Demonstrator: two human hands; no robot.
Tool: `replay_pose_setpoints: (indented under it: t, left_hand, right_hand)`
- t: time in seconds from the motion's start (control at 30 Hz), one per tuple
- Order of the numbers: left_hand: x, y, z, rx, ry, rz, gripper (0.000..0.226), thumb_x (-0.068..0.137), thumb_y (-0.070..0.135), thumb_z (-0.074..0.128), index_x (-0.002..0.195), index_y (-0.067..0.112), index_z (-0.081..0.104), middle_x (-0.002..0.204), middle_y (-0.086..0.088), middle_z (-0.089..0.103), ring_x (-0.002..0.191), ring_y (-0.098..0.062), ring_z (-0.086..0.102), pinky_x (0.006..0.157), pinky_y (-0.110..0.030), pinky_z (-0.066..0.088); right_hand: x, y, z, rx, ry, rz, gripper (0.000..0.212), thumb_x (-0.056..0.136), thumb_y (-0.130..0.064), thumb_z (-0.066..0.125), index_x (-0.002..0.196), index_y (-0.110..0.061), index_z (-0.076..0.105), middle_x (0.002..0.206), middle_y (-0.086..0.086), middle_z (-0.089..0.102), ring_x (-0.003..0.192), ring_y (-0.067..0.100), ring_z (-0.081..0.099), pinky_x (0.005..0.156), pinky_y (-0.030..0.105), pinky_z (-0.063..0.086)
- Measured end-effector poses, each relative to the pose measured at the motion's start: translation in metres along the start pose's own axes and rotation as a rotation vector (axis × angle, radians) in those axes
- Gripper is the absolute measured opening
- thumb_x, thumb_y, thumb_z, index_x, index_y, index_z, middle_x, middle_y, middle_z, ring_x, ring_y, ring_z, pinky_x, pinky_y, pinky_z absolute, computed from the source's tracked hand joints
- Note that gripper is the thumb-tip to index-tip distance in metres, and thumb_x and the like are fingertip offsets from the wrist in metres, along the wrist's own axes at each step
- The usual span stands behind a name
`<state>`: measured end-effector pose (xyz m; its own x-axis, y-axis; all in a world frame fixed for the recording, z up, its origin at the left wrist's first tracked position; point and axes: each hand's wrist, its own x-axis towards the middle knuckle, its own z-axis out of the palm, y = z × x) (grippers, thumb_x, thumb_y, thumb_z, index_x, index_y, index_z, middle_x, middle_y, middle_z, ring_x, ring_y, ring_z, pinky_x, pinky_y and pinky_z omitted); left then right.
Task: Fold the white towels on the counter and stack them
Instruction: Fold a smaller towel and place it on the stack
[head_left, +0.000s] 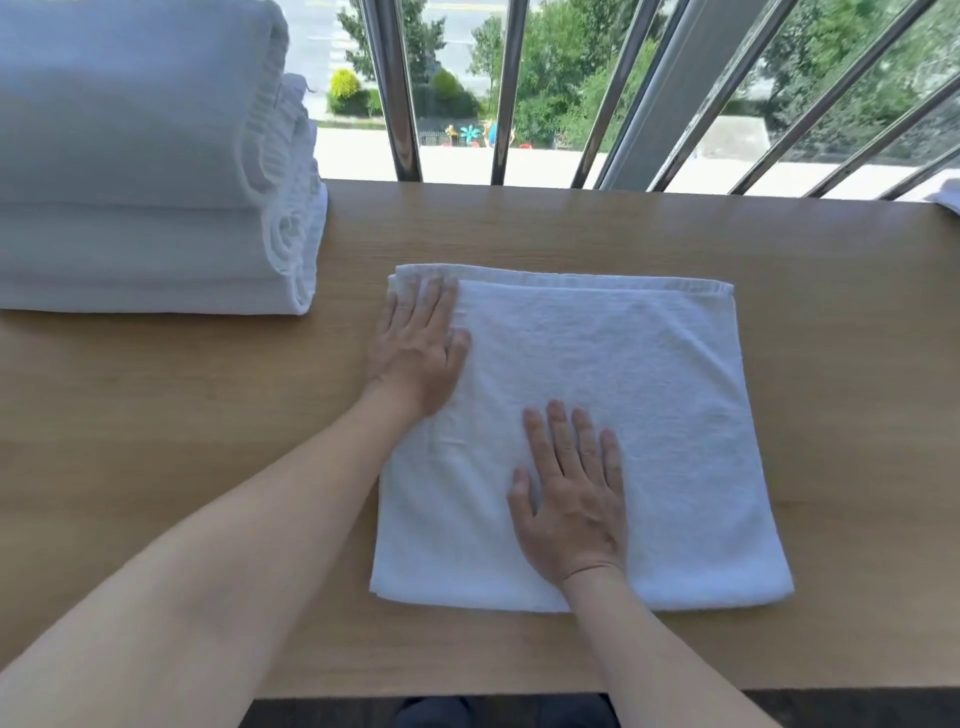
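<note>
On the light wooden counter (208, 415), the folded white terry towel (665, 405) is pressed by the left hand (418, 356) at its left edge and the right hand (571, 499) near its middle, fingers straight. The stack of folded white towels (145, 182) lies leftward, nearer the left hand.

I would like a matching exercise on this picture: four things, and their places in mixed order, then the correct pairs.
1 left hand
2 right hand
3 towel stack
4 metal bars

A behind the counter
B far left corner of the flat towel
C left end of the counter
D near middle of the flat towel

Pairs: 1-B, 2-D, 3-C, 4-A
</note>
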<state>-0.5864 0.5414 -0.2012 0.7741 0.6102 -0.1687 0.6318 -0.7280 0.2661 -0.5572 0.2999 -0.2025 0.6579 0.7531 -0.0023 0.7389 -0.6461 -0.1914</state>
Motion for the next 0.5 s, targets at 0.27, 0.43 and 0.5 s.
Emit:
replay_pose_setpoints:
  t: [0.27,0.43,0.5]
  left_hand:
    - [-0.07,0.045,0.013,-0.126,-0.024,0.017,0.064,0.103,0.042,0.013,0.158,0.016,-0.003,0.165,0.0,-0.016,0.151,-0.018,-0.022,0.121,-0.035,-0.017]
    - [-0.16,0.036,0.04,0.047,-0.001,0.147,0.061,0.104,0.04,0.026,0.16,0.017,0.015,0.168,-0.002,0.006,0.155,-0.023,0.001,0.123,-0.046,0.007]
    - [-0.158,0.032,0.042,0.075,0.016,0.123,0.062,0.104,0.042,0.025,0.16,0.017,0.014,0.168,-0.001,0.005,0.155,-0.021,-0.001,0.123,-0.046,0.007]
  right_hand:
    - [0.001,0.001,0.002,0.022,0.032,-0.001,0.061,0.096,-0.038,0.038,0.155,-0.021,0.034,0.163,0.003,0.027,0.152,0.025,0.02,0.121,0.054,0.018]
    - [0.001,0.001,0.005,0.038,0.03,-0.003,0.062,0.095,-0.036,0.039,0.155,-0.022,0.033,0.163,0.002,0.026,0.152,0.023,0.018,0.122,0.052,0.016]
    - [-0.001,0.003,0.007,0.04,0.022,-0.006,0.064,0.094,-0.039,0.039,0.156,-0.022,0.031,0.164,0.002,0.025,0.153,0.022,0.016,0.122,0.052,0.015]
